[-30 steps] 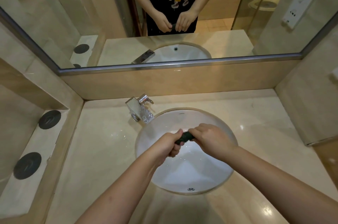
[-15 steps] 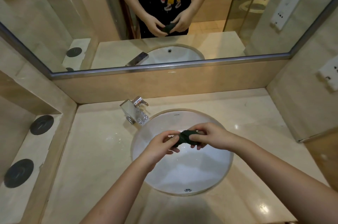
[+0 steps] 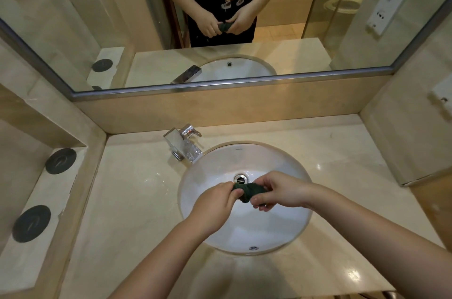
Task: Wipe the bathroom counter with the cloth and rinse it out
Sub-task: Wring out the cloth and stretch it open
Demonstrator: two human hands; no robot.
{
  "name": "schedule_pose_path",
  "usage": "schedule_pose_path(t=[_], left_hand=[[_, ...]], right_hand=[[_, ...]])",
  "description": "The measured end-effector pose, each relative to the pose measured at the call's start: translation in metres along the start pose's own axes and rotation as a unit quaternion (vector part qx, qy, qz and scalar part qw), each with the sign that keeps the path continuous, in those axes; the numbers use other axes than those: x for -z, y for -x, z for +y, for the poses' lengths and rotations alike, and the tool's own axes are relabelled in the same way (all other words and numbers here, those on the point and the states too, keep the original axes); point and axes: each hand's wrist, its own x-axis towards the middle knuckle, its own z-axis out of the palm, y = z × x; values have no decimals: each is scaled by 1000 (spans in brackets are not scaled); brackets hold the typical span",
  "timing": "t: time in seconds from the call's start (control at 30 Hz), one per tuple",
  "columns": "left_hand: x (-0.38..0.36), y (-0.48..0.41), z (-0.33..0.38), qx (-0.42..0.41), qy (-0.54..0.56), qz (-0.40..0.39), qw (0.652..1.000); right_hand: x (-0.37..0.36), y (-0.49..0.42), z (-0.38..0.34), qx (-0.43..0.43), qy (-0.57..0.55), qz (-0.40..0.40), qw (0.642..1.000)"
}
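1. Both hands are over the white sink (image 3: pixel 276 166), and the dark green cloth (image 3: pixel 250 191) is bunched up tight between them, held above the bowl rather than resting in it.
2. The left hand (image 3: pixel 215 198) has its fingers curled round the left end of the cloth, with the thumb closed over the top.
3. The right hand (image 3: pixel 281 191) grasps the right end. Its fingers wrap under and around the wad, and the thumb sits along the near side.
4. The cloth is twisted into a short, lumpy roll, and only its middle shows between the two fists.
5. The drain (image 3: pixel 241 179) sits just beyond the cloth, on the far side of the hands. A small metal fitting (image 3: pixel 253 248) is set in the near wall of the bowl.
6. The chrome faucet (image 3: pixel 184 146) stands at the far left of the sink, angled toward the bowl. I can't tell whether any water is coming out of it.
7. The beige stone counter (image 3: pixel 137 201) surrounds the sink and has shiny spots of light on it to the right.
8. A lower ledge (image 3: pixel 49 203) on the far left holds two dark round discs, one farther back (image 3: pixel 60 160) and one nearer (image 3: pixel 31 223).
9. The mirror (image 3: pixel 61 17) above the back wall reflects the same two hands gripping the cloth in front of a dark printed shirt.
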Motion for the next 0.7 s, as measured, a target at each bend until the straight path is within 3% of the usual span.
schedule_pose_path(t=[0.07,0.13,0.2,0.3,0.37,0.4,0.47,0.53,0.63,0.7], left_hand=[[0,-1,4,49,77,-22,996],[-2,-2,9,121,216,-58,967],[-6,0,17,206,356,-97,906],[-9,5,23,289,518,-156,790],[-10,5,22,305,589,-179,727],[-10,4,22,307,605,-184,711],[-8,2,19,299,602,-195,714],[-4,0,14,273,579,-213,738],[5,-2,8,222,492,-213,814],[11,-2,7,194,445,-166,858]], right_hand=[[-6,-2,3,34,121,67,990],[-9,-6,9,67,296,127,944],[-12,-8,16,115,418,168,885],[-16,-11,26,196,495,222,817],[-20,-11,36,219,501,260,796],[-22,-13,41,227,493,275,793],[-25,-14,45,230,473,288,800],[-25,-15,42,214,449,281,821],[-18,-14,31,164,387,244,874],[-13,-11,23,141,340,243,897]])
